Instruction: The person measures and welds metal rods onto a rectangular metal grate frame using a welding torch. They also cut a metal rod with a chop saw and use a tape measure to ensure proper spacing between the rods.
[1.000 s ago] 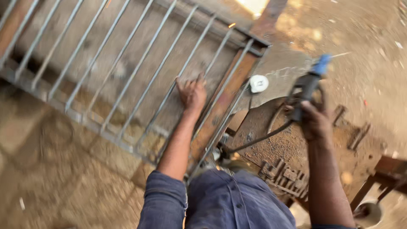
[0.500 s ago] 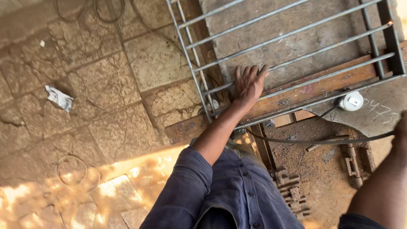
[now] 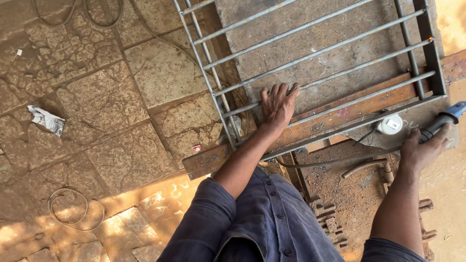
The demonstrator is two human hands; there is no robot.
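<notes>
Cracked stone paving [image 3: 97, 111] lies in shade, sunlight crossing its lower edge.

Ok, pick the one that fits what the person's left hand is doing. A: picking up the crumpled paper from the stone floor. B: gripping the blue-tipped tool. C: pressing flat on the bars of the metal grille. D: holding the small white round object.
C: the left hand lies palm down, fingers spread, on the bars of the metal grille, while the right hand grips the blue-tipped tool.
</notes>
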